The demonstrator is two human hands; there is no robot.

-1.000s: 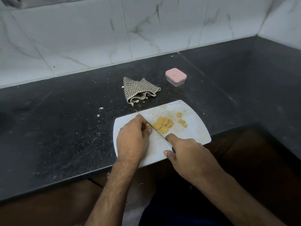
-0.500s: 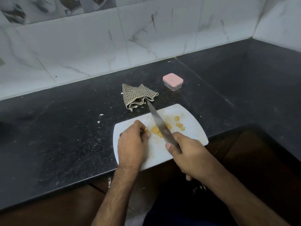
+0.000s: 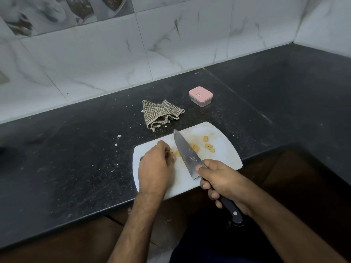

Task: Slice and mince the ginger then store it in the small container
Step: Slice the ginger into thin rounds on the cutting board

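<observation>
Container (image 3: 200,96) lidded, contents unclear; right fingers (image 3: 209,184) grip knife (image 3: 187,154), left (image 3: 154,168) curled on ginger (image 3: 171,153).

A single wide-angle view looks from head height forward and steeply down over the near edge of the black speckled stone counter (image 3: 76,168), facing the white marble-patterned tiled wall (image 3: 171,44) at the far side, whose lines bow with the lens. The white rounded plastic cutting board (image 3: 224,158) sits close below at the centre, with both forearms entering from the near bottom edge, while the counter's right-hand corner lies far right. No second view shares the scene.
</observation>
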